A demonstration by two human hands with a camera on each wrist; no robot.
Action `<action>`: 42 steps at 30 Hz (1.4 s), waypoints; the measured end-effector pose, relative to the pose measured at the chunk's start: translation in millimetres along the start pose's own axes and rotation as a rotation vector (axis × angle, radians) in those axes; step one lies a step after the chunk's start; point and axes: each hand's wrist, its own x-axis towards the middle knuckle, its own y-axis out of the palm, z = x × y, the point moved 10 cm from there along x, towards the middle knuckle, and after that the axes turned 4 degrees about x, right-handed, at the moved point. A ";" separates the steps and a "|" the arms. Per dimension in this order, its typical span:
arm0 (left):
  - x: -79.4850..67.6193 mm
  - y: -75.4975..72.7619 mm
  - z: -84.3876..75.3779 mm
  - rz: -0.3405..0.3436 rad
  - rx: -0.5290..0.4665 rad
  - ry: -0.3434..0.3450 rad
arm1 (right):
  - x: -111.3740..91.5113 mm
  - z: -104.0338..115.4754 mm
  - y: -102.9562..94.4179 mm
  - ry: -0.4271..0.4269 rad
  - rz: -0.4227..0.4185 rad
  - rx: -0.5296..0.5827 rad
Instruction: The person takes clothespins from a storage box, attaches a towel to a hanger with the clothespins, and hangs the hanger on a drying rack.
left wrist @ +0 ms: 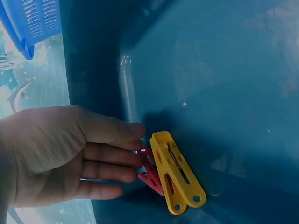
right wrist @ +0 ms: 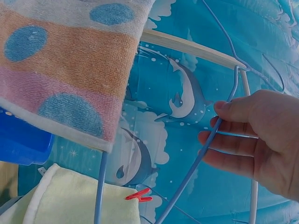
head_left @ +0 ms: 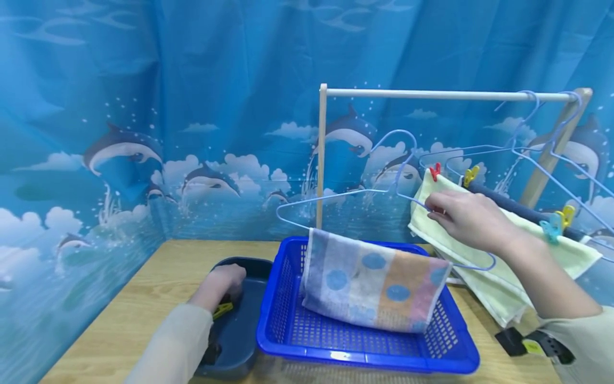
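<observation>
My right hand (head_left: pixel 467 218) pinches the sloping arm of a blue wire hanger (right wrist: pixel 205 144) between thumb and fingers. Over the hanger's lower bar hangs a folded towel (head_left: pixel 369 280) with pastel stripes and blue dots, above a blue plastic basket (head_left: pixel 366 360). My left hand (head_left: pixel 227 280) reaches down into a dark blue tub (head_left: pixel 240 330). In the left wrist view, its fairly straight fingers come right up to a red clothespin (left wrist: pixel 150 176), which lies partly behind a yellow clothespin (left wrist: pixel 175 172).
A wooden drying rack (head_left: pixel 408 94) stands behind the basket. At right, blue hangers hold a pale yellow towel (head_left: pixel 441 229) and a dark cloth (head_left: pixel 508 205), fixed with red, yellow and light blue clothespins. A dolphin-print curtain (head_left: pixel 230 106) closes off the back.
</observation>
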 end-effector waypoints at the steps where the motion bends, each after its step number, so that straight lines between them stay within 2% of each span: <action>1: 0.2 -2.3 -0.4 -0.025 0.022 0.005 | -0.3 0.5 -0.3 -0.006 -0.005 0.002; 4: -0.2 -8.2 -1.9 -0.089 0.074 0.011 | -1.0 1.4 -0.7 -0.017 -0.015 0.007; 6: 0.0 -8.3 -2.4 -0.101 0.085 0.009 | -1.5 0.9 -0.1 -0.010 -0.009 0.012; 12: 3.5 3.5 -1.1 -0.078 0.088 -0.009 | -2.8 0.3 1.2 0.004 -0.002 0.010; 18: 1.7 7.0 -0.4 -0.059 0.067 -0.027 | -2.8 1.2 0.9 -0.002 -0.004 0.005; 23: -2.6 2.4 -0.7 -0.040 0.042 -0.022 | -2.9 2.1 -1.7 -0.007 -0.019 -0.006; 28: -7.8 -8.8 -1.1 -0.043 0.001 0.011 | -2.4 2.2 -3.8 -0.011 -0.034 -0.005; 39: -15.8 -37.7 -0.5 -0.219 0.001 0.062 | -0.9 3.7 2.5 -0.028 -0.008 0.015; 42: -18.9 -49.8 -2.6 -0.302 0.001 0.081 | -0.9 4.1 2.8 -0.034 -0.008 0.010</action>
